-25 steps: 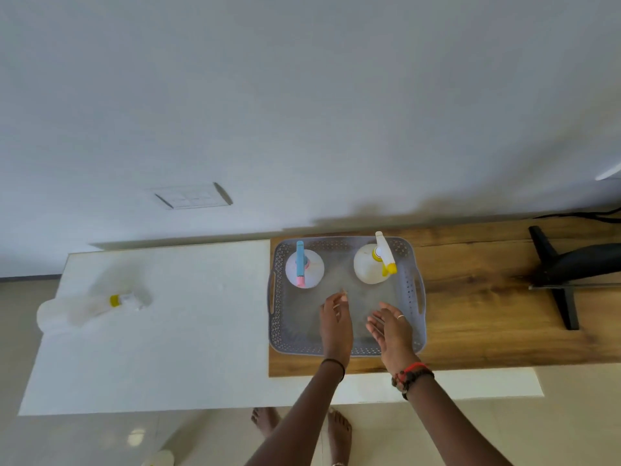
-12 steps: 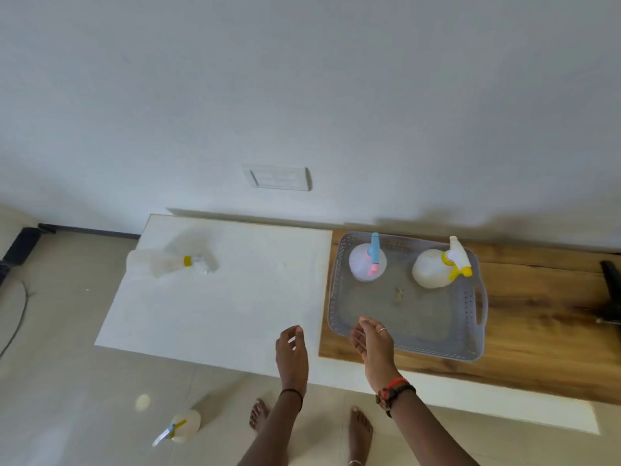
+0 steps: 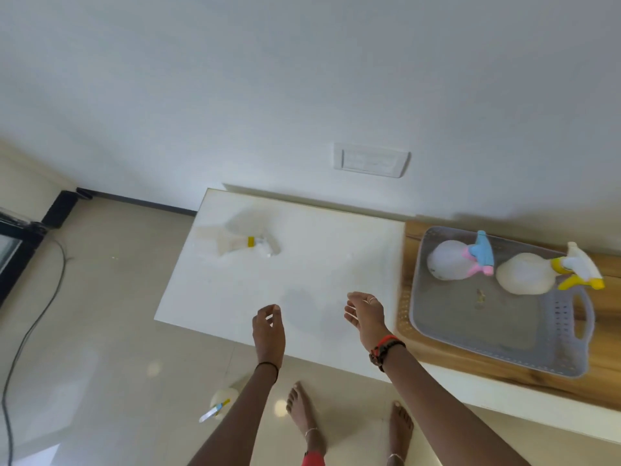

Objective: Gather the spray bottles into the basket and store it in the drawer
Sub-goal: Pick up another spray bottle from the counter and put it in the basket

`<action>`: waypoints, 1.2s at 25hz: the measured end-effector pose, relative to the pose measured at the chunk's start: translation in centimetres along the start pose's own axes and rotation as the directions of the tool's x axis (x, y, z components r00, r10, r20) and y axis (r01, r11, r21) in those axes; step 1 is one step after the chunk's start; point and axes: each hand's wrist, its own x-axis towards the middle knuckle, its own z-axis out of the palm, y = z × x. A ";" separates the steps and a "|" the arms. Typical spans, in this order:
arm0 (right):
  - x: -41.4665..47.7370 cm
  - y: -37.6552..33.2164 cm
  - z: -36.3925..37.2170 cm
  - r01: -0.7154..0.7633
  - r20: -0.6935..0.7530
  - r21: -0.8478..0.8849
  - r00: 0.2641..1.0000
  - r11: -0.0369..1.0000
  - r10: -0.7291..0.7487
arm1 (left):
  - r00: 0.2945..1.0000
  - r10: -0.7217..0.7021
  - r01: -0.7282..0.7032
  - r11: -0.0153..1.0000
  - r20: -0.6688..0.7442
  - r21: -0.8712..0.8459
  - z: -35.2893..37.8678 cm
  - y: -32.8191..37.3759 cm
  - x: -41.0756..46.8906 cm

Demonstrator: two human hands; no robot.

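Bottles lie scattered across the frame. At lower left we see one on the floor (image 3: pixel 220 403), white with a yellow-and-blue sprayer, near our bare feet. Up and right, a clear bottle (image 3: pixel 240 242) with a yellow collar lies on its side on the white counter (image 3: pixel 302 264), blurred. At lower centre our left hand (image 3: pixel 268 326) hovers over the counter's near edge, fingers loosely curled, holding nothing. Our right hand (image 3: pixel 366 316) — ring on one finger — hangs likewise, fingers bent and apart. At right, the grey basket (image 3: pixel 504 344) sits on a wooden board (image 3: pixel 601 364), with a pink-and-blue bottle (image 3: pixel 450 260) and a yellow one (image 3: pixel 524 277) inside — both at its far end.
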 end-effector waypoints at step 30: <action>6.9 1.0 24.1 -0.193 0.292 -0.039 0.936 0.980 0.196 | 0.779 0.390 -0.626 0.525 0.491 0.577 -9.0 5.3 25.0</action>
